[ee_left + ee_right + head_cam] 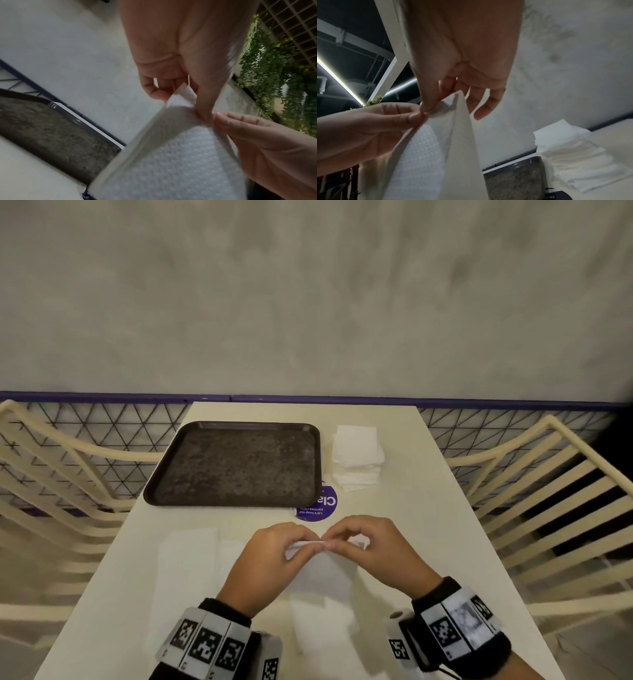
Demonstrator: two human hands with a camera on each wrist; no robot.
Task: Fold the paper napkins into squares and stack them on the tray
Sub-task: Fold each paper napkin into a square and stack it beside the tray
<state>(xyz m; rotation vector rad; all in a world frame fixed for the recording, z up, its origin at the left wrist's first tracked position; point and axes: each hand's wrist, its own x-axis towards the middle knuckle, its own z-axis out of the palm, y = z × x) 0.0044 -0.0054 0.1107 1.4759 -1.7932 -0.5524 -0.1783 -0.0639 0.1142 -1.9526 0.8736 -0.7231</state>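
Hands: Right now the left hand [270, 556] and the right hand [368, 546] meet fingertip to fingertip above the near end of the table [428, 508], both raised off the surface.
Left grip: thumb and forefinger pinched on the top edge of a white napkin [171, 155]; the other fingers are curled in behind.
Right grip: the same pinch on the same edge, touching the left thumb (its outer fingers hang loose and hold nothing).
Napkin: it hangs down from the two pinches toward the person, its dimpled face showing between two plain flaps in the wrist views; it looks part-folded, long axis running down and away from the fingers.
Tray [233, 463]: dark, with nothing on it that I can see, lying ahead of the left hand and somewhat to its outer side, well apart.
Supply: a stack of napkins [356, 457] sits ahead of the right hand, just beside the tray's right rim.
Other sheets: pale napkins [191, 553] lie flat on the table by the left wrist.
Key relation: the tray lies forward of both hands, nearer the left, so I judge the left would carry the finished square there.
Stage: folding is under way; no square is on the tray yet.
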